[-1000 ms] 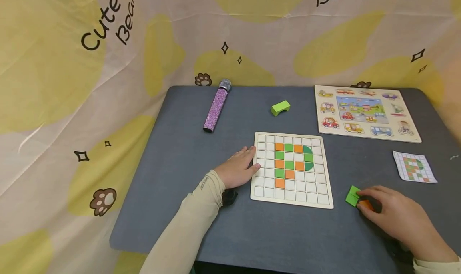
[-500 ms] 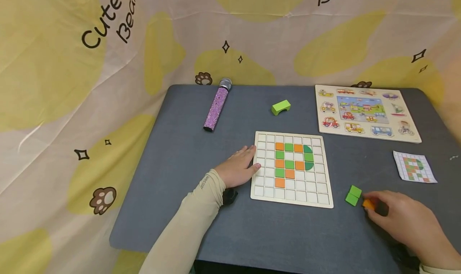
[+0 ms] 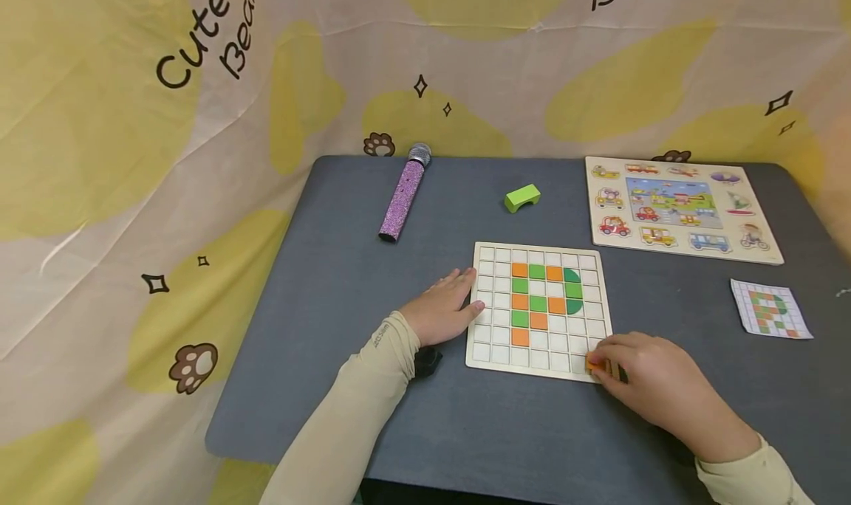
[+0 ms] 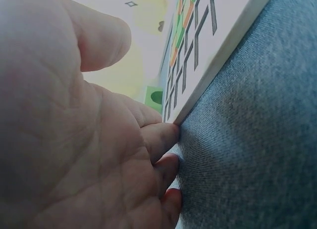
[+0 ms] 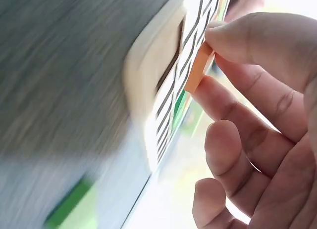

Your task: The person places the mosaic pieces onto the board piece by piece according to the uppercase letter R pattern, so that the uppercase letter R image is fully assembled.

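Observation:
My right hand (image 3: pixel 654 379) pinches a small orange tile (image 5: pixel 199 67) between thumb and fingers, over the lower right corner of the white grid board (image 3: pixel 501 336). Orange, green and dark green tiles on the grid form a P-like figure (image 3: pixel 538 304). Along the board's left edge rests my left hand (image 3: pixel 440 309), fingers extended, with the thumb over the rim. In the left wrist view its fingertips (image 4: pixel 168 135) touch the board's side. A green piece (image 5: pixel 74 209) shows blurred in the right wrist view; in the head view the right hand hides that spot.
A printed pattern card (image 3: pixel 771 310) lies at the right, below a wooden vehicle puzzle (image 3: pixel 685 250). Behind the board are a green arched block (image 3: pixel 521 198) and a purple glitter microphone (image 3: pixel 402 198). The grey table (image 3: pixel 319 269) ends at a patterned cloth.
My right hand has picked up the orange tile beside the two green tiles and carried it left to the board's lower right corner. The left hand stays at the board's edge.

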Motion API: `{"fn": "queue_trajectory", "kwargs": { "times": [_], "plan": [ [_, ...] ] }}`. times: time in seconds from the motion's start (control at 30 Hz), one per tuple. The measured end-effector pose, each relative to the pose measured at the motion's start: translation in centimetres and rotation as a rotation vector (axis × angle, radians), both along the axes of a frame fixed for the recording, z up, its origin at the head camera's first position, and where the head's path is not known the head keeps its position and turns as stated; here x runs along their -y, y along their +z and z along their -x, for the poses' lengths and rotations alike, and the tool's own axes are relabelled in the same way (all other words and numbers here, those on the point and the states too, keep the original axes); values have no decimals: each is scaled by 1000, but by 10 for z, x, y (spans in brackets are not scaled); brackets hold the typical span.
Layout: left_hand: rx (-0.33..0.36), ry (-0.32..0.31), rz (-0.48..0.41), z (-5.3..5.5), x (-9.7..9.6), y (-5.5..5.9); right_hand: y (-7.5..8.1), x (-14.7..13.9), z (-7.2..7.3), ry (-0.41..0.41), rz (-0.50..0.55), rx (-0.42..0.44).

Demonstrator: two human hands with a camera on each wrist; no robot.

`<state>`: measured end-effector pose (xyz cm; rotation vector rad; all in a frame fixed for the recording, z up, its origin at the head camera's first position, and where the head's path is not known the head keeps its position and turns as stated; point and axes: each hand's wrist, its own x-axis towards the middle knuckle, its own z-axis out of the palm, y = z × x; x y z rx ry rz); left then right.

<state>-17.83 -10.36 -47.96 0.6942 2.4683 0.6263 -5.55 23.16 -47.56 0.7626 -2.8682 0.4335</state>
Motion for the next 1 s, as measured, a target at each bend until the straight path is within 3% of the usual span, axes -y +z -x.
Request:
{"fn": "queue_trajectory", "kwargs": {
  "times": [0.27,0.47,0.7,1.0],
  "plan": [
    [5,-3,6,0,0,-1,-7,33,13,145,4,-41],
    [6,-2,8,1,0,0,-6,38,15,152,-16,2],
    [4,6,6,1,0,0,-8,36,12,183,36,-36],
    [3,3,-5,1,-1,1,-9,32,8,154,13,-61]
  ]
}}
